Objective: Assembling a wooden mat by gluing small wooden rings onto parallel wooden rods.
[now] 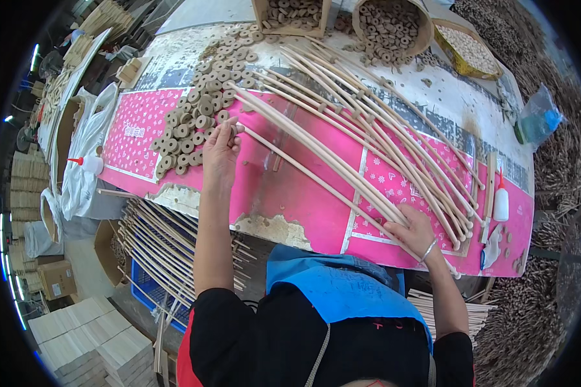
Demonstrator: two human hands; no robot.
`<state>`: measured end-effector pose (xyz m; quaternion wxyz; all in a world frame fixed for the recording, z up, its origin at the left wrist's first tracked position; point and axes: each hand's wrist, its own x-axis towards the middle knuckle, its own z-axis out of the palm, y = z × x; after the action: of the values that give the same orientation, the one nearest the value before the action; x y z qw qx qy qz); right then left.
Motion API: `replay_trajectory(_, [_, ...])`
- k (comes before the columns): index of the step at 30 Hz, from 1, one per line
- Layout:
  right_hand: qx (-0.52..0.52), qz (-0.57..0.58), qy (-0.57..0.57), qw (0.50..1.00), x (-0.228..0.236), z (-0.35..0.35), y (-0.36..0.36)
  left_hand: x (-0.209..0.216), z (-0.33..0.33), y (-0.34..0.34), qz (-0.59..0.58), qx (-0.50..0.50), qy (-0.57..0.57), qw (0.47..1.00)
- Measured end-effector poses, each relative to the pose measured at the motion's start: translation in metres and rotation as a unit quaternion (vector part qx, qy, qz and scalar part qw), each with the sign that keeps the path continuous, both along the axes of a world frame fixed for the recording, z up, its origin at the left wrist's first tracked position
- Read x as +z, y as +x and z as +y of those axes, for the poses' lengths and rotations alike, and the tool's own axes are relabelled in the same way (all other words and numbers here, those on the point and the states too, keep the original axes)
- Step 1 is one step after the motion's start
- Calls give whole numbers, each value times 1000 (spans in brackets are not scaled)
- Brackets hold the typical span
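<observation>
My left hand point(219, 155) is pinched closed beside a pile of small round wooden rings point(203, 122), with a small wooden ring partly hidden at its fingertips. The far end of a thin wooden rod point(303, 169) meets those fingertips. My right hand point(412, 231) is wrapped round the near ends of several pale wooden rods point(329, 164), which slant away to the upper left over the pink sheet. To their right lies a loose bundle of more rods point(394, 138), some with rings threaded on them.
A wooden box point(259, 14) and a round tub point(427, 32) of rings stand at the far edge, by a yellow tray point(440, 26). White glue bottles point(501, 205) with red tips sit at both sides. Below the left edge, rods lie over a blue crate point(142, 284).
</observation>
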<state>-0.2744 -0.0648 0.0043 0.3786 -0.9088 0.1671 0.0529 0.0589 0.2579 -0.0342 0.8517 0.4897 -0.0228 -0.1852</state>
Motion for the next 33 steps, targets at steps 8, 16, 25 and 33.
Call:
replay_trajectory(8, [-77,14,315,946,16,-13,-8,1,-28,19,35,31,8,999])
replay_trajectory(16, [-111,-19,237,965,32,-12,-12,-1,-56,47,16,41,-29,999])
replay_trajectory(25, [-149,-59,136,978,22,-17,-27,-1,-66,63,47,65,-73,994])
replay_trajectory(33, [-148,-56,67,985,25,-24,-32,-1,-71,65,17,39,-67,997])
